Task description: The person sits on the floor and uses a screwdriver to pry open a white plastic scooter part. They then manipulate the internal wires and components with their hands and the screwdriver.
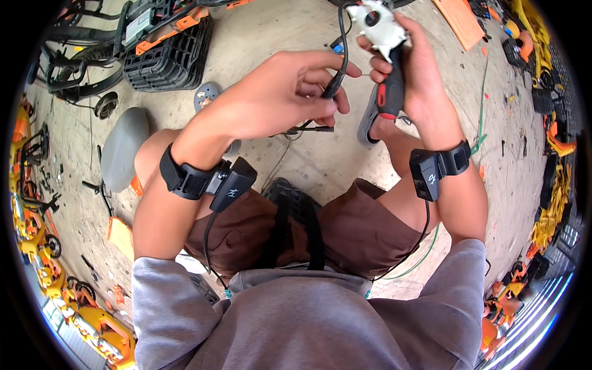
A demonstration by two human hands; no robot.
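Observation:
My left hand (pixel 296 92) is closed with its fingertips pinched round a black cable (pixel 335 85), at a thicker connector-like sleeve. The cable runs up to the top edge, and a loose black plug end (pixel 319 129) hangs below the hand. To the right, my right hand (pixel 422 74) is wrapped round a screwdriver (pixel 390 92) with a black and red handle pointing down; its shaft is hidden. The same fingers support a whitish housing (pixel 379 31) with a round dark hole, just above the handle. The two hands are a short gap apart.
A black plastic crate (pixel 169 58) stands at the upper left beside scooter-like frames (pixel 86 74). A grey stool seat (pixel 125 148) is left of my knee. Orange panels (pixel 459 23), a green cord (pixel 481 117) and yellow vehicle parts (pixel 92 327) lie around the concrete floor.

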